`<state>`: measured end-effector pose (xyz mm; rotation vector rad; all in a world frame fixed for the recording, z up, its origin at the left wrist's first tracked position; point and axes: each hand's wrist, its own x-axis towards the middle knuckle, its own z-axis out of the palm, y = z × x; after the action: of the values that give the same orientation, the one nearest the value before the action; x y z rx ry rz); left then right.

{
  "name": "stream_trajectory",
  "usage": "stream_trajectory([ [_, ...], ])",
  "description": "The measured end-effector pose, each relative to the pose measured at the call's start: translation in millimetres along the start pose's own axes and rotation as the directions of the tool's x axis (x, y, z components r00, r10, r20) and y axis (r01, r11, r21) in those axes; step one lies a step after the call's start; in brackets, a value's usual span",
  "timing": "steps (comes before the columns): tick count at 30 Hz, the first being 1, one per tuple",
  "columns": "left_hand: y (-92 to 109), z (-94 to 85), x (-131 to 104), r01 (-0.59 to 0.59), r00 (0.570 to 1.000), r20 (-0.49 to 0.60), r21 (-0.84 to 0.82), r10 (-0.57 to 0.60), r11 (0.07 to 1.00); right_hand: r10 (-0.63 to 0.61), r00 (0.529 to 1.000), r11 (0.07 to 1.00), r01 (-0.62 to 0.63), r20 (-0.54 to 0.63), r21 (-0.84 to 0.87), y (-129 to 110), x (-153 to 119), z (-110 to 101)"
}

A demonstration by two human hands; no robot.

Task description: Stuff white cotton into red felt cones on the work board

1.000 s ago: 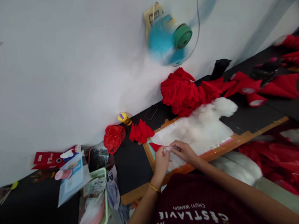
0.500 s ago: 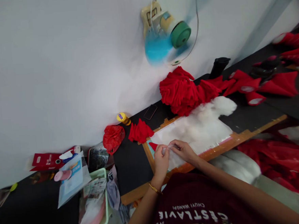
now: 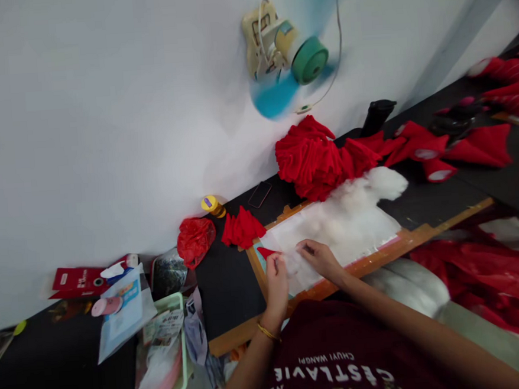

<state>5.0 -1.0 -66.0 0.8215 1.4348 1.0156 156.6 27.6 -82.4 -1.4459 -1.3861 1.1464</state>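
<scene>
My left hand (image 3: pixel 276 273) is closed, its fingers pinched round a small red fabric piece (image 3: pixel 266 252) whose pointed end sticks out to the left. Just to the right, my right hand (image 3: pixel 318 258) has its fingertips pressed together on what looks like a wisp of white stuffing (image 3: pixel 296 250). A gap separates the two hands. Both are over a white sheet (image 3: pixel 284 235) on the table, where a large heap of white stuffing (image 3: pixel 349 212) lies beyond my right hand.
A small red fabric pile (image 3: pixel 243 228) lies left of the sheet, a bigger red pile (image 3: pixel 310 158) behind it. A phone (image 3: pixel 260 194), a yellow-lidded jar (image 3: pixel 213 206) and a red plastic bag (image 3: pixel 196 240) sit near the wall. Overhead, a wall fan (image 3: pixel 307 61) spins.
My hands have moved apart; before, their fingertips were together with white stuffing between them. The left hand has shifted slightly left. The camera view has shifted a little.
</scene>
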Motion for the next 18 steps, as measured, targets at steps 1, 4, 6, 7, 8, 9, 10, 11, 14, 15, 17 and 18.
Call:
stream_trajectory([
  [1, 0.3, 3.1, -1.6, -0.006, 0.999, 0.039, -0.006, 0.007, 1.0, 0.015, 1.0, 1.0, -0.015, 0.004, 0.013, -0.2, 0.8, 0.8],
  [4, 3.7, 10.8, -4.1, -0.021, 0.997, 0.081, 0.018, 0.02, 1.0, 0.054, 0.996, 0.994, -0.06, 0.073, 0.087, -3.5, 1.5, 4.0],
  [6, 6.1, 11.2, -2.7, -0.004, 0.999, 0.044, 0.022, 0.003, 1.0, 0.066, 0.99, 0.988, -0.082, 0.123, 0.132, -5.7, 0.5, 4.6],
  [7, 6.9, 9.8, -1.3, 0.009, 1.0, 0.016, 0.008, -0.009, 1.0, 0.07, 0.989, 0.986, -0.089, 0.133, 0.14, -6.3, -0.2, 4.1],
  [8, 7.4, 7.7, 0.1, 0.021, 1.0, -0.01, -0.015, -0.021, 1.0, 0.077, 0.988, 0.986, -0.095, 0.133, 0.139, -6.5, -1.0, 3.2],
  [9, 7.6, 5.2, 1.4, 0.029, 0.999, -0.033, -0.043, -0.031, 0.999, 0.087, 0.988, 0.985, -0.105, 0.127, 0.136, -6.2, -1.8, 2.0],
  [10, 7.5, 2.8, 2.3, 0.031, 0.998, -0.05, -0.073, -0.034, 0.997, 0.102, 0.988, 0.983, -0.118, 0.117, 0.138, -5.7, -2.6, 0.8],
  [11, 7.3, 1.0, 2.7, 0.031, 0.998, -0.058, -0.103, -0.038, 0.994, 0.117, 0.987, 0.98, -0.132, 0.109, 0.148, -5.1, -3.2, -0.2],
  [14, 6.1, 0.4, 1.3, 0.059, 0.998, 0.023, -0.166, -0.056, 0.984, 0.147, 0.984, 0.969, -0.163, 0.099, 0.185, -4.9, -4.2, -0.8],
  [15, 5.5, 1.7, 0.5, 0.068, 0.995, 0.078, -0.161, -0.056, 0.985, 0.151, 0.984, 0.966, -0.167, 0.098, 0.198, -5.7, -4.3, -0.2],
  [17, 4.2, 5.1, -0.1, 0.058, 0.987, 0.153, -0.096, -0.043, 0.994, 0.17, 0.98, 0.954, -0.189, 0.099, 0.235, -8.9, -4.3, 1.1],
  [18, 3.5, 6.5, 0.5, 0.04, 0.988, 0.152, -0.045, -0.033, 0.998, 0.196, 0.975, 0.941, -0.218, 0.108, 0.26, -11.0, -4.4, 1.2],
])
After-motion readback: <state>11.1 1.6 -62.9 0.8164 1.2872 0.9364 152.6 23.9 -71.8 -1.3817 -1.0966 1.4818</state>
